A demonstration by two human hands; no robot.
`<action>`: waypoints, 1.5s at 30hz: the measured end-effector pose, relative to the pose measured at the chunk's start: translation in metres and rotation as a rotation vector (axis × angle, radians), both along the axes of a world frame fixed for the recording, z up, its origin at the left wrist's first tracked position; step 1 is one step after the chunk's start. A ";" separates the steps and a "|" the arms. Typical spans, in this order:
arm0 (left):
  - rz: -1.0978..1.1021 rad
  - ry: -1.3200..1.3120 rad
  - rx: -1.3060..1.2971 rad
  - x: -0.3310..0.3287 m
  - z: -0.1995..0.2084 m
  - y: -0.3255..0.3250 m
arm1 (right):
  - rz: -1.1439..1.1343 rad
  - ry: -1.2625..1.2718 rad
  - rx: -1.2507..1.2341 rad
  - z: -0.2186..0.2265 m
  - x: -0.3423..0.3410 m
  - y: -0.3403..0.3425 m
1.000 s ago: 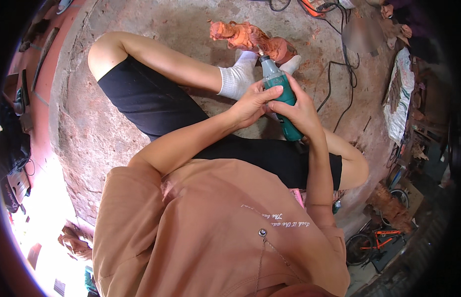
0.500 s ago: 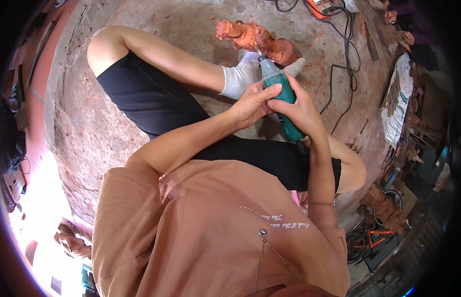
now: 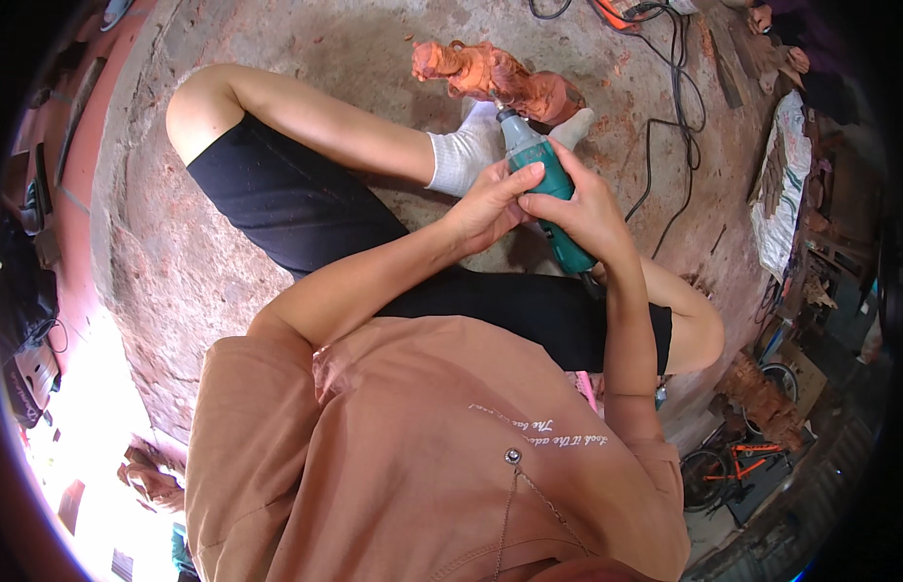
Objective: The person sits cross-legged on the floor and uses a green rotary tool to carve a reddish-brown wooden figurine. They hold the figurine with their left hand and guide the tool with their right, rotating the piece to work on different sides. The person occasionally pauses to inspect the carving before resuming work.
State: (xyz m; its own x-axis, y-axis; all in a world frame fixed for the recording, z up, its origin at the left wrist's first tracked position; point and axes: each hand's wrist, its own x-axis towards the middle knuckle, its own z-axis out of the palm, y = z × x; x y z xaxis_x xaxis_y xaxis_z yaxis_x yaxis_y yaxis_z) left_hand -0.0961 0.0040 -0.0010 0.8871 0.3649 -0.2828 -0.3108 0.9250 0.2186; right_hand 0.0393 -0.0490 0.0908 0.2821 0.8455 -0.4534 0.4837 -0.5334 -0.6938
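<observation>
My left hand [image 3: 492,201] and right hand [image 3: 589,210] grip the grinder [image 3: 557,182]; its tip [image 3: 500,106] shifted left (barely) along the carving [image 3: 502,78] beyond, likely onto another spot.

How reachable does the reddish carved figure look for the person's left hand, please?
Probably yes: the carved figure lies close ahead, its left end uncovered, though the left hand would likely have to release the green power tool first.

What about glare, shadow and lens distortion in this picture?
Head view: glare whites out the lower left; head view: the rim falls to black and the concrete floor curves along its left edge; head view: left hand, right hand and power tool read clearly, though the tip by the reddish carving lacks detail.
</observation>
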 end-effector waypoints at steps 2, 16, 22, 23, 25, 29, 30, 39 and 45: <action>-0.009 0.010 -0.001 -0.003 0.002 0.000 | 0.012 0.006 0.017 -0.004 0.001 -0.002; 0.010 0.005 0.001 0.001 0.001 -0.001 | -0.008 0.007 0.027 -0.005 0.003 -0.002; -0.004 -0.006 0.005 0.000 -0.001 -0.001 | 0.001 0.005 0.010 -0.001 0.002 -0.001; -0.016 -0.008 0.001 -0.001 -0.001 -0.001 | 0.005 0.004 0.007 0.000 0.002 -0.001; -0.004 0.012 0.008 0.000 0.001 0.001 | -0.005 0.014 0.032 -0.004 0.003 -0.001; 0.006 0.019 0.027 -0.001 -0.001 0.004 | -0.002 0.013 0.013 -0.005 0.003 0.004; -0.001 0.020 0.031 0.000 -0.001 0.004 | 0.001 0.006 0.016 -0.005 0.004 0.003; -0.018 0.021 0.034 0.001 -0.003 0.005 | -0.015 0.006 0.043 -0.006 0.003 0.001; -0.026 0.034 0.036 -0.001 0.003 0.002 | 0.000 0.000 0.037 -0.005 0.004 -0.003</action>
State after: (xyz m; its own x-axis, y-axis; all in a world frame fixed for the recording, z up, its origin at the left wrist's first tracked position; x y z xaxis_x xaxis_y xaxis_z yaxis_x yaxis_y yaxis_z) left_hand -0.0973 0.0058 0.0024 0.8867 0.3521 -0.2998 -0.2784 0.9241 0.2619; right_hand 0.0428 -0.0521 0.0861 0.2817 0.8619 -0.4217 0.4838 -0.5071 -0.7133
